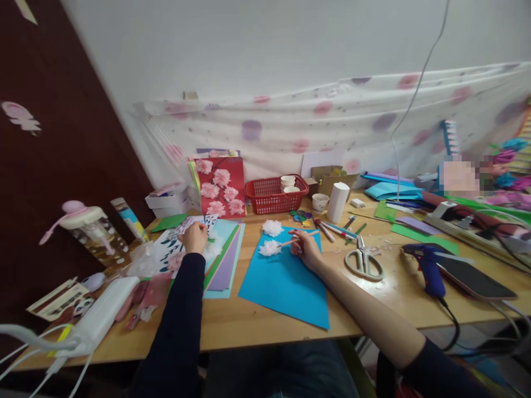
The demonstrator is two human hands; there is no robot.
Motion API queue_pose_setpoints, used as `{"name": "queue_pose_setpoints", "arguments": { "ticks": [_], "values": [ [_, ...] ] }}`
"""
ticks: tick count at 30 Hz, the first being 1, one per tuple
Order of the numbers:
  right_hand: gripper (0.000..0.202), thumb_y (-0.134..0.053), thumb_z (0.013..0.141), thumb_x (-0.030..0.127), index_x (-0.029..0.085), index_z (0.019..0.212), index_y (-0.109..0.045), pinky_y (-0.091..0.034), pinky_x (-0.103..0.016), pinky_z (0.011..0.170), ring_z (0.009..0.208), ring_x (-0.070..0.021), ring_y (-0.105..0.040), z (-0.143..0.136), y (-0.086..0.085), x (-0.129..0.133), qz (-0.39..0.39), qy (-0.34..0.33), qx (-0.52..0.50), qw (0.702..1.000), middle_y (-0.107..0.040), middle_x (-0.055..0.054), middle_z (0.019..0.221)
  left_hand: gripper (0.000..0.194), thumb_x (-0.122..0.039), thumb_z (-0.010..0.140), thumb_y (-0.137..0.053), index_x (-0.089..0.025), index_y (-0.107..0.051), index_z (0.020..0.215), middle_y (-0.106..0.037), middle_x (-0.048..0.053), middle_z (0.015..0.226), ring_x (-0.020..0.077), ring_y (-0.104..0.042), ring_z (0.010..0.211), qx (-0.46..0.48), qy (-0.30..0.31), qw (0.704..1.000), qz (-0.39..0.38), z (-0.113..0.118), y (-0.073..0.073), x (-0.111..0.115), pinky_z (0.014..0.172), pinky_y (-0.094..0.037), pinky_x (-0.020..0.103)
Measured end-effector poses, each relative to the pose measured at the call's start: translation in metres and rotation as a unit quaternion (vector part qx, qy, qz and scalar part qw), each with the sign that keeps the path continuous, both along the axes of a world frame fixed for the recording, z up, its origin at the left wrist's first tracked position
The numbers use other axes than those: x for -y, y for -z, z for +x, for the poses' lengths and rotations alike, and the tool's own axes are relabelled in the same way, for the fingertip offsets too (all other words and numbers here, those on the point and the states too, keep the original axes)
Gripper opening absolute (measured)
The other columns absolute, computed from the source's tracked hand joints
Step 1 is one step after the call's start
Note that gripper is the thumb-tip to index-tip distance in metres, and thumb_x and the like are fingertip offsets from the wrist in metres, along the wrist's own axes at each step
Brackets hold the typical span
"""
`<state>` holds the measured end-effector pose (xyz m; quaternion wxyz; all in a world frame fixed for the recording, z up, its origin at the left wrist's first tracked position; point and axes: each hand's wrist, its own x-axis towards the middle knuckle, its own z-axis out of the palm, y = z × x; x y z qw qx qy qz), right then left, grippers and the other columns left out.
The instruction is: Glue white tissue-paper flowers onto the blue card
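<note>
My right hand (305, 247) is closed around a slim brush-like stick (312, 234), its left end at a white fluffy paper flower (270, 248). A second white paper flower (272, 228) lies just behind the first. Both rest at the upper edge of a blue sheet (286, 287). My left hand (194, 237) is bunched above floral-printed paper (168, 249) on the left; whatever its fingertips pinch is hidden. White fluffy material (213, 250) lies beside that hand, on top of stacked coloured sheets (226, 265).
Scissors (364, 265), a blue glue gun (429, 268) and a phone (477, 276) lie on the right. Behind stand a red basket (265, 205), a small cup (320, 202) and a red flower card (222, 188). A bottle (95, 237) and white power strip (99, 315) occupy the left.
</note>
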<state>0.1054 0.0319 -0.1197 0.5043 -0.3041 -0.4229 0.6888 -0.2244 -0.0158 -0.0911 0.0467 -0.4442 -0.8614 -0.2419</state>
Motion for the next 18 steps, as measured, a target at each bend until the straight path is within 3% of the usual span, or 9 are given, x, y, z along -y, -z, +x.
{"name": "queue_pose_setpoints", "arguments": {
  "ticks": [8,12,15,18],
  "values": [
    [0.022,-0.067,0.071,0.039,0.022,0.08,-0.057,-0.026,-0.024,0.041,0.036,-0.0107,-0.029,0.0,0.003,-0.002,0.004,-0.001,0.001,1.0,-0.036,0.01,0.037,0.02,-0.029,0.086,-0.053,-0.02,-0.071,0.083,-0.067,0.019,0.115,0.041,-0.057,0.115,-0.011,-0.005,1.0,-0.027,0.002,0.007,-0.001,0.089,-0.042,0.052],
    [0.021,-0.066,0.071,0.039,0.022,0.08,-0.057,-0.026,-0.024,0.041,0.036,-0.0108,-0.029,0.0,0.003,-0.002,0.005,-0.001,0.002,1.0,-0.036,0.01,0.037,0.028,-0.024,0.092,-0.043,-0.02,-0.069,0.097,-0.07,0.015,0.108,0.0352,-0.061,0.108,-0.002,0.01,1.0,-0.021,-0.001,0.004,-0.003,0.089,-0.043,0.048],
    [0.023,-0.068,0.07,0.039,0.022,0.08,-0.056,-0.027,-0.025,0.041,0.036,-0.0107,-0.029,0.0,0.003,-0.001,0.007,-0.003,0.003,1.0,-0.036,0.01,0.037,0.025,-0.028,0.091,-0.048,-0.024,-0.068,0.105,-0.066,0.015,0.12,0.0366,-0.056,0.117,-0.005,0.029,0.999,-0.015,0.0,0.006,-0.004,0.093,-0.041,0.049],
    [0.024,-0.069,0.07,0.039,0.021,0.08,-0.056,-0.027,-0.025,0.041,0.036,-0.0108,-0.03,0.0,0.002,-0.001,0.009,-0.002,0.004,1.0,-0.036,0.01,0.037,0.017,-0.03,0.086,-0.056,-0.023,-0.071,0.092,-0.064,0.018,0.122,0.0405,-0.053,0.119,-0.001,0.032,0.999,-0.017,0.003,0.01,-0.007,0.094,-0.04,0.053]
  ]
}}
